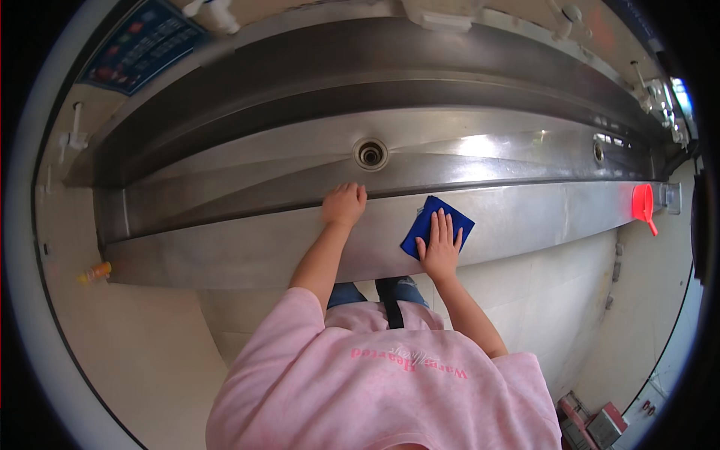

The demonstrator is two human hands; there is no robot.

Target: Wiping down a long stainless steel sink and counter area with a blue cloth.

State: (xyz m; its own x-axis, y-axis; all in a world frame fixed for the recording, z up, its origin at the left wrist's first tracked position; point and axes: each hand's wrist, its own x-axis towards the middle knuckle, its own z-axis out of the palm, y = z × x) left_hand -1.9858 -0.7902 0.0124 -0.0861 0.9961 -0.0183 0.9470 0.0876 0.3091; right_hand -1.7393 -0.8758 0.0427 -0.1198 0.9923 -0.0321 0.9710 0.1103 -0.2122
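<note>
My right hand (441, 244) lies flat on a folded blue cloth (416, 239), pressing it to the broad front ledge (517, 216) of a long stainless steel trough sink (270, 180). Its fingers point away from me, with the thumb apart at the cloth's near side. To the left, my left hand (344, 205) is curled into a loose fist by the ledge's inner edge, with nothing visible in it. Just beyond this hand is a round drain (370, 154) in the basin floor.
A red plastic dipper (642, 202) sits at the ledge's right end, beside a clear container (671, 198). A small yellow-orange bottle (95, 272) is past the left end. Taps (220, 16) line the wall behind. A second drain (599, 151) lies far right.
</note>
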